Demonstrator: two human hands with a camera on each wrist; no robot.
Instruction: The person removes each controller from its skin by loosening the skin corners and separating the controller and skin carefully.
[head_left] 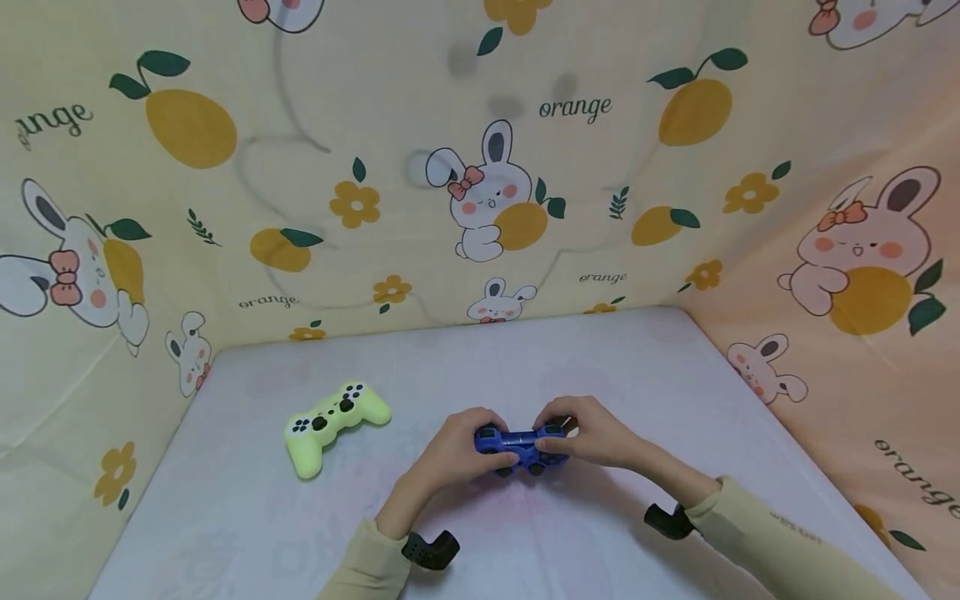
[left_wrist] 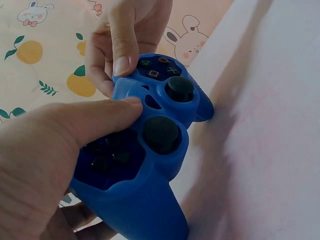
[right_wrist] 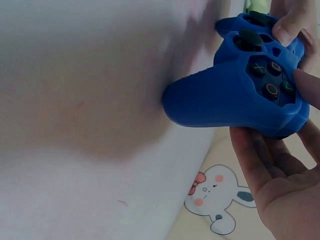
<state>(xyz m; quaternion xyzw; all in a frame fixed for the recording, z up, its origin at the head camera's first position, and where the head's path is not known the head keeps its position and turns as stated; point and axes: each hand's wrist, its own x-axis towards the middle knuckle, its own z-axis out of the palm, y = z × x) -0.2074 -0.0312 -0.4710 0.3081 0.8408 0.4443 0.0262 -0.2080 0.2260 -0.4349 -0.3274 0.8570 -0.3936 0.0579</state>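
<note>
Between both hands is a blue game controller point(head_left: 517, 438) in what looks like a soft cover, its handles toward the table. My left hand point(head_left: 459, 450) holds its left side, thumb across the face near the middle. On the other side my right hand point(head_left: 596, 435) grips the upper edge, thumb in front and fingers behind. In the left wrist view, black sticks and symbol buttons show on the controller point(left_wrist: 145, 205). The right wrist view has one handle of the controller point(right_wrist: 205, 100) close to the tabletop. A pale yellow-green controller point(head_left: 306, 454) lies to the left, untouched.
A white-covered table point(head_left: 247, 533) lies beneath the hands. Fabric with rabbits and oranges point(head_left: 420, 100) hangs behind it and along both sides. Black bands with mounts point(head_left: 431, 550) are worn on the wrists.
</note>
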